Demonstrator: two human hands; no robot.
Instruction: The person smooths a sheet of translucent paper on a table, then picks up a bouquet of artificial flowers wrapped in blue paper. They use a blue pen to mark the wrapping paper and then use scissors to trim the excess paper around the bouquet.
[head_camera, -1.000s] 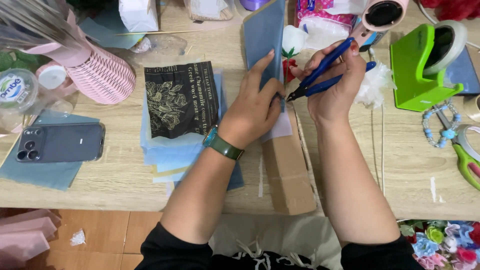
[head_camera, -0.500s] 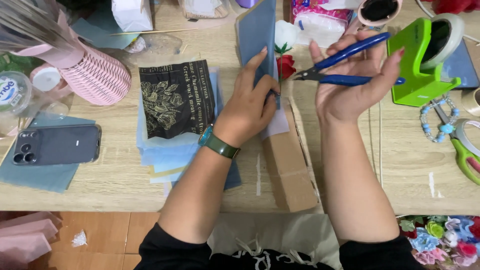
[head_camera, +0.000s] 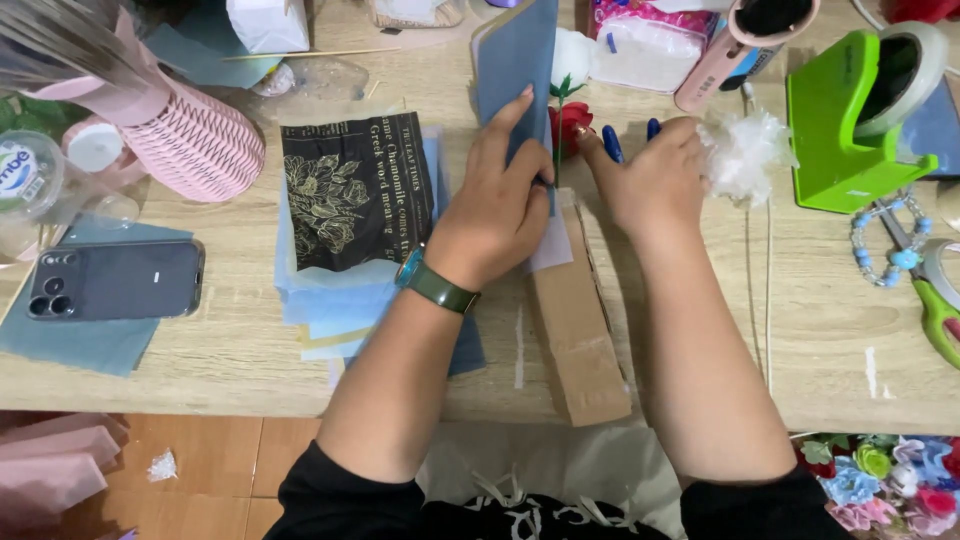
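Your left hand (head_camera: 500, 205) lies flat, pressing the blue paper sheet (head_camera: 515, 60) at upper centre of the frame. Your right hand (head_camera: 650, 180), just right of it, is closed around blue-handled scissors (head_camera: 612, 145), beside the red flower (head_camera: 570, 125) on the worktop (head_camera: 150, 375).

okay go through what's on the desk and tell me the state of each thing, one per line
Left hand: flat on the blue sheet, pressing it.
Blue sheet: lying under the left hand.
Right hand: closed over blue-handled pliers.
Blue-handled pliers: mostly hidden, handles showing.
Phone: face down.
Green tape dispenser: upright, roll loaded.
Cardboard box: lying flat.
Black patterned paper: atop a paper stack.
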